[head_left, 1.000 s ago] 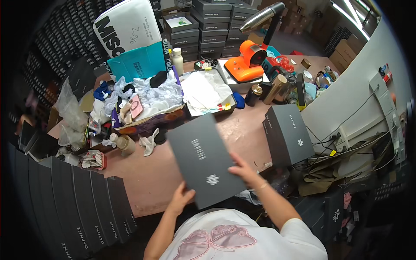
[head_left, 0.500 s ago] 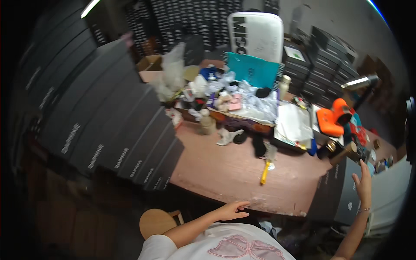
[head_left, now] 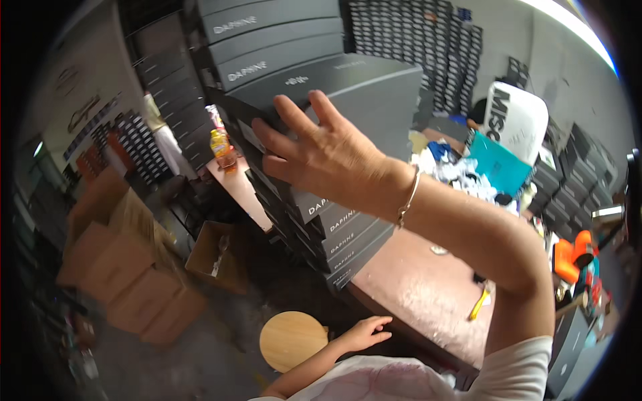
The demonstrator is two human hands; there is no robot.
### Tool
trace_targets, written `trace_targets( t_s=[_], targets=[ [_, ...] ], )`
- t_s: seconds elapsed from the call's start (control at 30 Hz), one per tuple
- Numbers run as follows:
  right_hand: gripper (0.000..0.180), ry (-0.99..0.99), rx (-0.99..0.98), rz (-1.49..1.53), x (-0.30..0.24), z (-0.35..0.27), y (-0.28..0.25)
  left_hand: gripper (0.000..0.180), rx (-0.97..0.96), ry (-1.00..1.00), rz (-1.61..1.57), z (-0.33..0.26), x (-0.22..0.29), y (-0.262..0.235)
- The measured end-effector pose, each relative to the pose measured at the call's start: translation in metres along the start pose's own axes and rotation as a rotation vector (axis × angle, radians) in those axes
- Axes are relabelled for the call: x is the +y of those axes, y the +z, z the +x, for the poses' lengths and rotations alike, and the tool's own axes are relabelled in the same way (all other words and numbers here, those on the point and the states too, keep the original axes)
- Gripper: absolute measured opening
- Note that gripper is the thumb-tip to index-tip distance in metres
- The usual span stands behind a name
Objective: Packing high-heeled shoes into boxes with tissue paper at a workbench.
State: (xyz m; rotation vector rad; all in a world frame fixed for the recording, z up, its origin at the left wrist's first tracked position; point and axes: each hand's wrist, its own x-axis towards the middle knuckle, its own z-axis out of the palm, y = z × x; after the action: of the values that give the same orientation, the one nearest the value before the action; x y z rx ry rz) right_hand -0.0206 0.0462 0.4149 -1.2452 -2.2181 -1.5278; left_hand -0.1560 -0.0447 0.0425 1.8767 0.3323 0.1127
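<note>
Beside dark boxes (head_left: 381,100), right fingers (head_left: 326,111) spread wide (contact unclear); left fingers (head_left: 379,321) loose, empty.

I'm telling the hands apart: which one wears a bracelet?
The right hand, raised in front of the dark boxes; the left hand, low near the stool, shows none.
</note>
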Motion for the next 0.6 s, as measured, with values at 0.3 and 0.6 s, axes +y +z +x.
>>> trace_targets(
  t_s=[0.3, 0.6],
  targets=[
    [0.049, 0.41, 0.023, -0.085, 0.011, -0.208, -0.091, 0.058, 0.036, 0.419, -0.743, 0.049, 0.083, -0.068],
    [0.047, 0.962, -0.353, 0.653, -0.194, -0.404, -0.128, 0.059, -0.061, 0.152, -1.425, 0.117, 0.057, 0.008]
  ],
)
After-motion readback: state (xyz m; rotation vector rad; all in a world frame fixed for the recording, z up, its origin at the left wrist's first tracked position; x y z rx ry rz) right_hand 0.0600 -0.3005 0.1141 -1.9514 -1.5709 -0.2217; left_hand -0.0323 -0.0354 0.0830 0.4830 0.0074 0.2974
